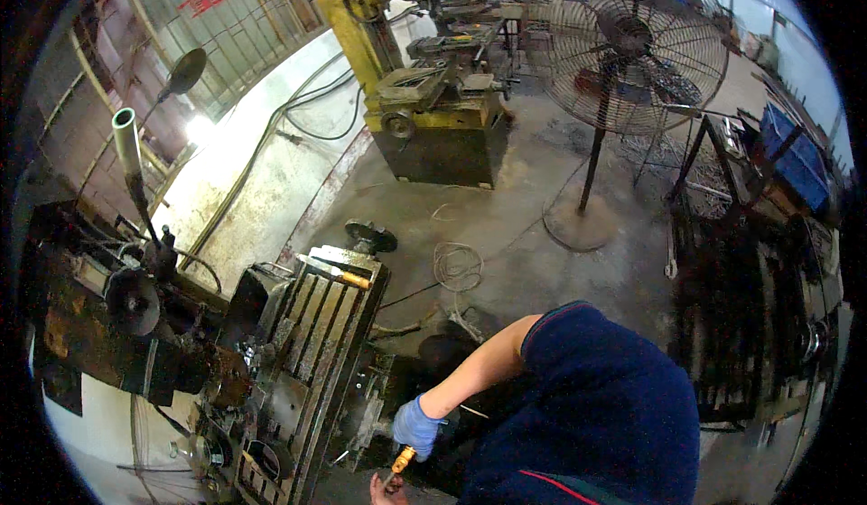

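Observation:
Low in the head view, my right hand (417, 426), in a blue glove, is closed at the butt of what looks like a screwdriver with a yellow handle (404, 459). My bare left hand (388, 490) pinches its thin shaft and is partly cut off by the lower edge. Both hands are beside a milling machine's slotted table (312, 333). On the table's far end lies an orange-handled tool (354, 279). A small metal piece (340, 457) rests just left of my hands. Part of the gloved fingers is hidden.
The machine's head (126, 342) stands at the left, with a handwheel (370, 234) at the table's far end. A yellow machine (433, 126) and a large floor fan (623, 44) stand beyond. Coiled cable (458, 266) lies on the floor. Dark racks and a blue bin (795, 157) are right.

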`<state>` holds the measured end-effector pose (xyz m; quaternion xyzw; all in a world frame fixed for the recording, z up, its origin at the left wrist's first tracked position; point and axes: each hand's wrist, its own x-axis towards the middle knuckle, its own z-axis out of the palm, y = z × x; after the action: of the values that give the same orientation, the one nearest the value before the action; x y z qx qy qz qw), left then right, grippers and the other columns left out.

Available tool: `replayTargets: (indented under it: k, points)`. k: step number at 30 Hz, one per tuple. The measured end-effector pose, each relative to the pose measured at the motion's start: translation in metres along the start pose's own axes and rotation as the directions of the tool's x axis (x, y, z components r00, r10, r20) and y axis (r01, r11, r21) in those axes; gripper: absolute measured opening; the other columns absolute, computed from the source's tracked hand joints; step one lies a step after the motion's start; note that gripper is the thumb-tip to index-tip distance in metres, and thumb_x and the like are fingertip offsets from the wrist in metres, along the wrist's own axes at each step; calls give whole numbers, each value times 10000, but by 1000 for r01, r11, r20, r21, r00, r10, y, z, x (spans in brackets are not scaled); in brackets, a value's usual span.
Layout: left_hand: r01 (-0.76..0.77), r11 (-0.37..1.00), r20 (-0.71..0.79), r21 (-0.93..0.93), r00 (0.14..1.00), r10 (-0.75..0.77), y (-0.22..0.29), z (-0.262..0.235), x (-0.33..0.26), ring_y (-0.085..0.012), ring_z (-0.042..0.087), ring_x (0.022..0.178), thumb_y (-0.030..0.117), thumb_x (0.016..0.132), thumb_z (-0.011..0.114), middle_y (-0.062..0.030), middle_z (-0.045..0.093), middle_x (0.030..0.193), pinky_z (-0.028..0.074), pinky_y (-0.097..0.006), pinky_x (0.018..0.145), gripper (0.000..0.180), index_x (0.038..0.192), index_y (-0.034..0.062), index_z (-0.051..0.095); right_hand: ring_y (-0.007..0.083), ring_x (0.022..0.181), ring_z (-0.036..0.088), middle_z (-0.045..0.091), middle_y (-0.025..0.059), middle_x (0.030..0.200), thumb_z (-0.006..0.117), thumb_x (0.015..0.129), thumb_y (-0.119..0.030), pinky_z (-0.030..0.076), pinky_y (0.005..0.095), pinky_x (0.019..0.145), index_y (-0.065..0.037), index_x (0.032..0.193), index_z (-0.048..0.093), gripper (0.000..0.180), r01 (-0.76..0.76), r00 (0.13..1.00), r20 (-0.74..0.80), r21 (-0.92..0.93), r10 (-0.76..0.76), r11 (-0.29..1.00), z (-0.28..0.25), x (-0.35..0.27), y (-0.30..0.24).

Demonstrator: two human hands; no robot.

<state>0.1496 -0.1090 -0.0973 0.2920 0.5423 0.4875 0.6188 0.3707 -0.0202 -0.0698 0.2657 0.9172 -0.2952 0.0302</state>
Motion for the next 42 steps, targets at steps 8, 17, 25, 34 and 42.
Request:
replayTargets:
  k: [8,17,25,34,42]
  points:
    - [217,921,12,-324,974,-226,-40,-71,56,-161,437,674,245,890,515,-17,481,738,392,-329,667,178,843,76,545,361,760,599,625,234,799,635,644,-517,480,406,716,4,737,667,531,-64,996,-63,20,65,998,3,-6,2]
    - [19,974,-146,-227,988,-53,-72,-78,-6,-167,506,667,220,770,652,-28,516,740,448,-342,569,206,874,77,546,308,622,564,609,182,698,601,684,-491,429,427,580,2,764,631,500,-2,914,391,261,-104,965,2,-39,19]
    - [-89,968,-465,-235,885,-32,-24,-121,-43,-146,542,706,84,854,518,-43,541,770,477,-328,721,213,1048,-2,534,300,674,611,626,169,730,613,710,-511,464,391,605,-27,792,649,492,-335,807,339,-410,483,848,-54,-90,105]
    - [-21,947,-424,-321,897,-124,-57,-124,-45,-152,546,744,75,855,508,-44,534,795,478,-327,747,235,1073,-13,510,310,573,596,612,145,635,582,735,-505,468,392,553,-10,763,645,500,-562,604,678,-12,419,827,-82,-128,107]
    - [1,947,-366,-323,922,-125,-43,-113,-36,-155,551,728,77,856,510,-54,548,750,472,-323,748,200,1038,-3,530,288,572,580,600,142,624,607,718,-512,462,387,569,-30,740,651,484,-409,558,573,-439,600,800,-74,-124,121]
